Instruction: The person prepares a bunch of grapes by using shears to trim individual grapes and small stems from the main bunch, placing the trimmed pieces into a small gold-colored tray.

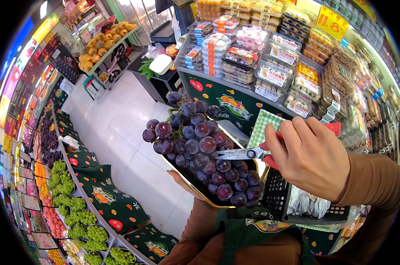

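A bunch of dark purple grapes fills a black tray with a gold rim and overhangs its far end. My left hand supports the tray from below at its left side; most of the fingers are hidden beneath it. In my right hand are scissors with red handles. Their metal blades point left and reach in among the grapes, and the tips are partly hidden by the fruit. Whether the blades touch a stem cannot be seen.
Stacked clear boxes of pastries stand on the counter ahead and to the right. A black plastic basket holding plastic bags sits by my right forearm. Green grapes line the curved display at left. Yellow fruit lies on a far rack.
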`<state>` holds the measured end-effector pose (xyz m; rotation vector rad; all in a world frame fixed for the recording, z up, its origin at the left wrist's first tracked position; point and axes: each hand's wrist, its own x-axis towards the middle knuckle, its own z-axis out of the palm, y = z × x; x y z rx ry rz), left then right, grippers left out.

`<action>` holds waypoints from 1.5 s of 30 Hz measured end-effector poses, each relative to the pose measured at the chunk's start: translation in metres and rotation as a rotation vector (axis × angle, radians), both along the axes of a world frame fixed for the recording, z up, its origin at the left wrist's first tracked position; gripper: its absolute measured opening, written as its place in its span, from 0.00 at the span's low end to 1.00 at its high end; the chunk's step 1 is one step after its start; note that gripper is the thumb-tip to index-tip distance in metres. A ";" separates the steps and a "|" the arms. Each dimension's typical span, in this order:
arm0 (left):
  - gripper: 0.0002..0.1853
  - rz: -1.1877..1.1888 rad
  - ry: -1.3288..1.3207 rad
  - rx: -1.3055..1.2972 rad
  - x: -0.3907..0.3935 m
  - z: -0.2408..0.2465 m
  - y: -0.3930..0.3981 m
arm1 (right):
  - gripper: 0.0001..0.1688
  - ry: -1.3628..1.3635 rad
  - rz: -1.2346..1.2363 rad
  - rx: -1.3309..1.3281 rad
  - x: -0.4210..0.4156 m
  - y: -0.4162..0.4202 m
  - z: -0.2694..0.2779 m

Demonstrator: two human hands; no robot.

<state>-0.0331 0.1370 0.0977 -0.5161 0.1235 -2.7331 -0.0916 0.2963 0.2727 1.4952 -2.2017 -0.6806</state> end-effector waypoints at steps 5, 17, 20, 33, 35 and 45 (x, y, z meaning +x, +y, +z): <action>0.56 -0.039 0.177 0.079 -0.009 0.014 0.003 | 0.20 -0.010 0.068 -0.060 -0.005 0.005 -0.003; 0.49 0.013 -0.258 -0.142 -0.004 -0.003 -0.023 | 0.28 -0.189 -0.058 -0.361 -0.030 0.030 -0.009; 0.50 0.002 -0.206 -0.122 0.004 -0.007 -0.032 | 0.16 -0.179 -0.096 -0.349 -0.047 0.031 -0.027; 0.51 0.096 -0.221 -0.192 0.023 -0.012 -0.034 | 0.26 -0.203 -0.111 -0.257 -0.094 0.019 -0.066; 0.51 0.079 -0.274 -0.206 0.023 -0.010 -0.031 | 0.28 -0.101 -0.074 -0.201 -0.097 0.019 -0.063; 0.51 -0.019 -0.512 -0.331 0.017 -0.002 -0.031 | 0.24 0.222 0.070 -0.075 -0.086 -0.007 -0.056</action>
